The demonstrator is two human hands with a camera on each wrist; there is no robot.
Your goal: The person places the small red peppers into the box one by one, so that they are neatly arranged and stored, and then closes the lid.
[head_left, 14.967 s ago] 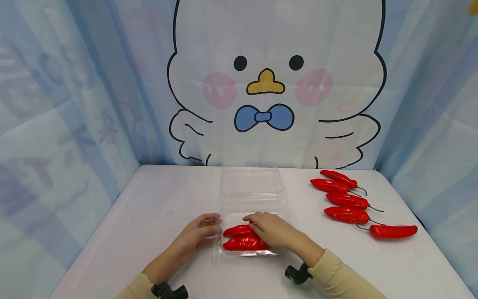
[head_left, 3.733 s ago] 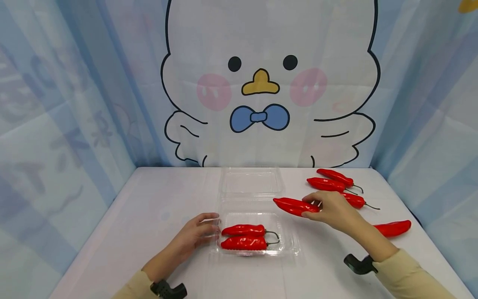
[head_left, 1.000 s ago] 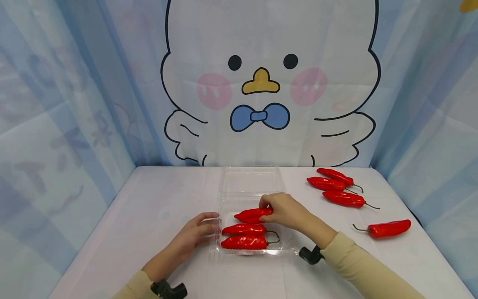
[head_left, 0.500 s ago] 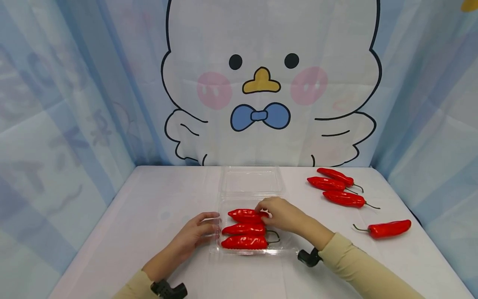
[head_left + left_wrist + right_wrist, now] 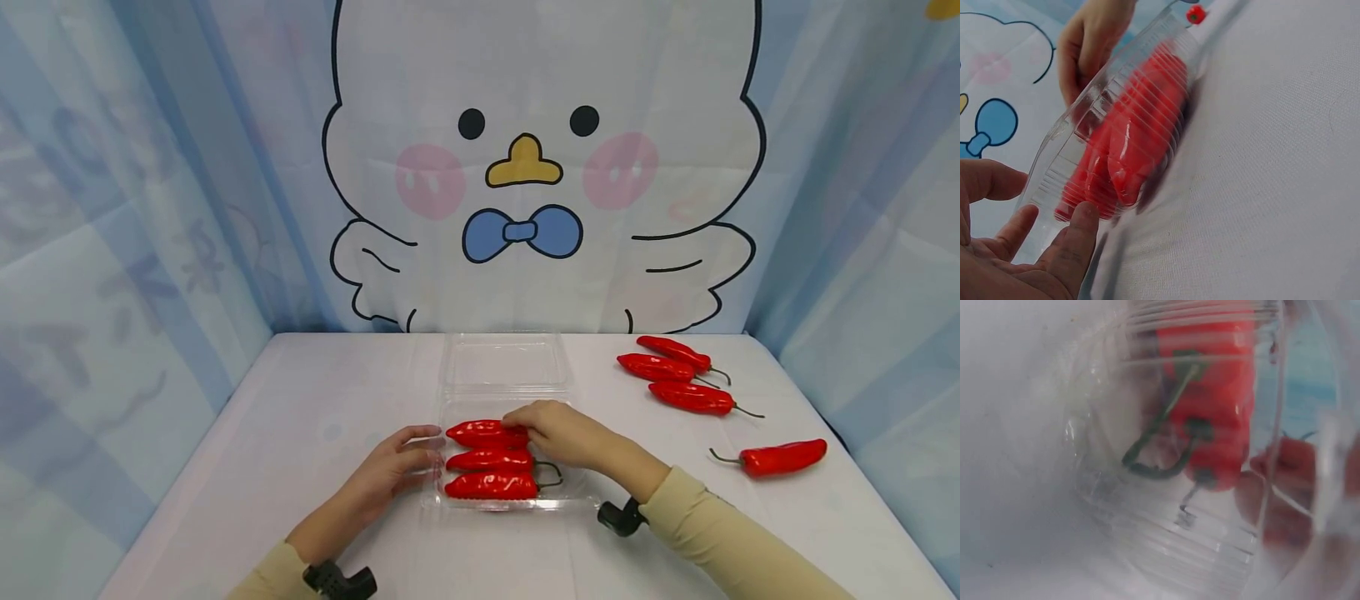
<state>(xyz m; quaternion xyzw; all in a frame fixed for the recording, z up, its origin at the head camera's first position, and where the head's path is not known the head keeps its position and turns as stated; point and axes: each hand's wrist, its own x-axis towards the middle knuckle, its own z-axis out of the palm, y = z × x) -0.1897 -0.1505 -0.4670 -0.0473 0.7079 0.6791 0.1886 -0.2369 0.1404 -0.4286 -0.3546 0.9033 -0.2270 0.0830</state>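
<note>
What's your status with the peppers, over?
Left fingers against clear box. Right fingers on rear pepper. Three peppers in box, lid open. Nothing visibly blocking.

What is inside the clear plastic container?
Three red peppers lie side by side in the open container. In the head view, the right hand covers and hides the stem end of the farthest pepper.

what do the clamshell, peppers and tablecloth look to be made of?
Clamshell: thin clear plastic, glossy; see-through, with ribbed walls and sharp highlights.
Red peppers: smooth and shiny, strong highlights; could be real waxy skin or molded imitation, looks don't settle it.
Tablecloth: probably woven fabric, matte white; fine texture and soft creases.
</note>
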